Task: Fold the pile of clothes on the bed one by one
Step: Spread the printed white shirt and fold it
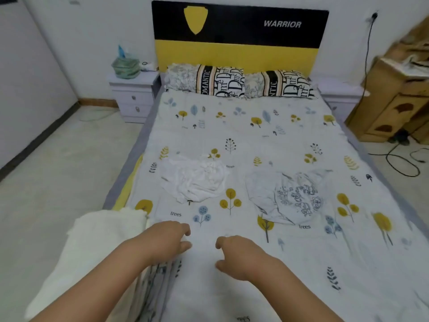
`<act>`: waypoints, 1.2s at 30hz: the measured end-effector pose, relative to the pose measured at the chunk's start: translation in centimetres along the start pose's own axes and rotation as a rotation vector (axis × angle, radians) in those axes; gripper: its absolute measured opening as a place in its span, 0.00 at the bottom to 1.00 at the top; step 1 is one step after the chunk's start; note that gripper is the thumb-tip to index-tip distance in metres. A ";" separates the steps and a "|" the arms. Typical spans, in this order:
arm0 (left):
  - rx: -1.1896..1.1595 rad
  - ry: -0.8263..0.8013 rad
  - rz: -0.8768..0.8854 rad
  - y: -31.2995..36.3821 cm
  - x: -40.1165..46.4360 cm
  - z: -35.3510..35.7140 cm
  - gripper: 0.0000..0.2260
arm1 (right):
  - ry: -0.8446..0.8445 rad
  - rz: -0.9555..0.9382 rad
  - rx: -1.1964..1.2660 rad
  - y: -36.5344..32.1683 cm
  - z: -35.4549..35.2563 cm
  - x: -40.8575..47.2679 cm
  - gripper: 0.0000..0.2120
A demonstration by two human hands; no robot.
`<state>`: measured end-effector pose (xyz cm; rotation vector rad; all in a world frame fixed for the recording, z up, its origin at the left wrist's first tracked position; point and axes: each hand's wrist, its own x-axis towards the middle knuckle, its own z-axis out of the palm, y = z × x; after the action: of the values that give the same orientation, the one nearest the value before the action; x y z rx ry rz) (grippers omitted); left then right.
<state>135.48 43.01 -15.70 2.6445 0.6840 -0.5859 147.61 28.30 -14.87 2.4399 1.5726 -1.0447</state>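
The bed (232, 135) fills mid-frame, bare sheet open toward the pillows, with a crumpled white garment (193, 178) centre-left, a printed grey garment (285, 196) centre-right, and both hands, left hand (166, 240) and right hand (239, 255), low with fingers loosely curled, holding nothing.

The bed (232, 135) carries two pillows (239, 81), a white garment (195, 180) and a printed garment (285, 196).

The black band of the headboard (240, 24) reads "WARRIOR" in white. The left pillow (205, 80) shows "ROMANTIC" on a stripe; the right pillow (278, 86) shows only "ANTIC". Both carry large letters, not clearly readable. The sheet (255, 140) has "trees" printed in several places.
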 end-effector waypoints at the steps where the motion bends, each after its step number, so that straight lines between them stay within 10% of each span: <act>1: 0.008 -0.020 0.003 1.6 0.9 0.0 0.19 | -0.002 0.018 -0.003 1.9 -0.4 -0.6 0.19; 16: -0.103 -0.072 0.012 20.7 16.0 1.9 0.17 | -0.042 0.211 -0.020 26.8 -4.1 -2.7 0.20; 26: -0.067 -0.076 -0.097 20.8 28.5 7.0 0.15 | 0.062 0.297 -0.084 37.2 -0.6 6.9 0.18; 36: -0.281 0.010 -0.341 18.9 41.8 15.4 0.13 | 0.228 0.302 -0.072 42.1 4.9 21.8 0.36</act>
<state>174.08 36.74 -44.28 2.2877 1.1428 -0.5202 185.35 23.30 -43.61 2.7107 1.2089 -0.6713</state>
